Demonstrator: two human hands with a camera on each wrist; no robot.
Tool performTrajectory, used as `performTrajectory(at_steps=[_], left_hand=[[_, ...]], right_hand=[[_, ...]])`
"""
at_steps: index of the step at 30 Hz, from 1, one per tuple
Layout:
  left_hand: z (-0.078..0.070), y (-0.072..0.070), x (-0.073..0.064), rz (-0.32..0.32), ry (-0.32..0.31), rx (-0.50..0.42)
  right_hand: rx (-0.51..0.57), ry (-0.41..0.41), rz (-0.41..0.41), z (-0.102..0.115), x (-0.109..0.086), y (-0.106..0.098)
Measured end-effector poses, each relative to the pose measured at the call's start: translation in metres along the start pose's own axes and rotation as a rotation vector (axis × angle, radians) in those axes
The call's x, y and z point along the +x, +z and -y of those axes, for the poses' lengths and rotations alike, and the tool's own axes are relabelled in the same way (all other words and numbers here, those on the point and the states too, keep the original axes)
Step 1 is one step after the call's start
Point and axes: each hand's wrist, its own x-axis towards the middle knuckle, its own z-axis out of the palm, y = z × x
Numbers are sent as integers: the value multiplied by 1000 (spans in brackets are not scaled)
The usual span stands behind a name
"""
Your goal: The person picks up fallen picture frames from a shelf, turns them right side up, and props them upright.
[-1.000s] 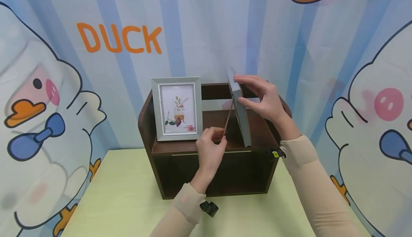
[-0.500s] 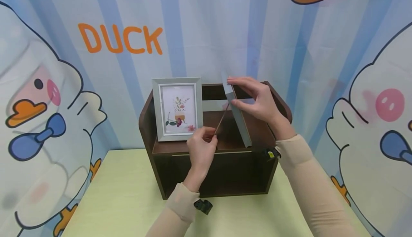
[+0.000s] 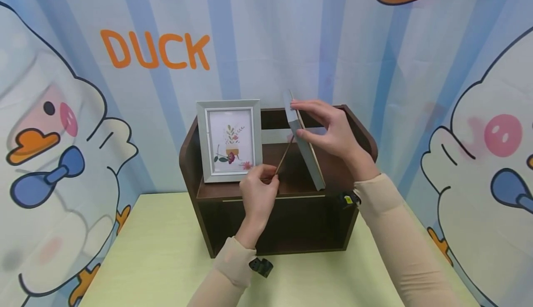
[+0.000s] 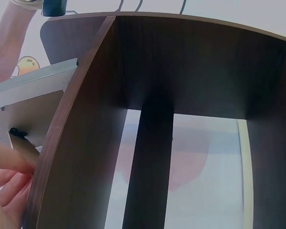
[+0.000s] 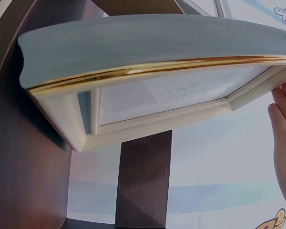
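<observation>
A grey-green picture frame [image 3: 310, 159] stands nearly edge-on on the right of the shelf, its top leaning left. My right hand [image 3: 335, 133] holds its upper part between thumb and fingers. The thin stand leg [image 3: 285, 155] slants out from the frame's back, and my left hand [image 3: 258, 193] pinches its lower end. In the left wrist view, a dark hinge [image 4: 18, 133] shows on the frame's back. The right wrist view shows the glazed front, with a gold line [image 5: 133, 71] along the edge. A second picture frame [image 3: 255, 135], with a flowerpot print, stands upright at left.
The dark brown shelf unit [image 3: 195, 159] has raised sides, a back rail and an open lower compartment [image 3: 308, 226]. It stands on a pale yellow-green table [image 3: 154, 242], before a striped duck curtain [image 3: 270, 43].
My left hand has moved left, swinging the stand leg further out from the frame's back. My right hand has shifted left too, tilting the frame's top leftward. The second frame stays put.
</observation>
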Motion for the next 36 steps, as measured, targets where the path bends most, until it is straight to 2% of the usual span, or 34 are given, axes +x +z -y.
performTrajectory(at_steps=[4, 7, 10, 14, 18, 21, 23, 25, 31, 36], left_hand=[[1, 0, 0, 15, 9, 2], [1, -1, 0, 28, 21, 0], [-2, -3, 2, 20, 39, -20], [-15, -7, 10, -16, 70, -98], [-34, -8, 20, -34, 111, -197], [-47, -7, 24, -23, 129, -256], [-53, -5, 26, -19, 127, -270], [-58, -2, 27, -20, 120, -276], [-65, 11, 28, -14, 115, -295], [-69, 20, 27, -30, 101, -234]], right_hand=[[13, -8, 3, 0, 0, -2], [23, -20, -23, -6, -2, -3], [9, 34, -86, -20, -6, -4], [-74, 243, -149, -40, -10, -6], [-187, 467, -107, -52, -12, -4], [-248, 574, -71, -61, -13, -1], [-255, 617, -69, -67, -14, 1], [-240, 650, -70, -71, -14, 3], [-90, 728, -34, -81, -11, 7], [-9, 777, 24, -86, -10, 10]])
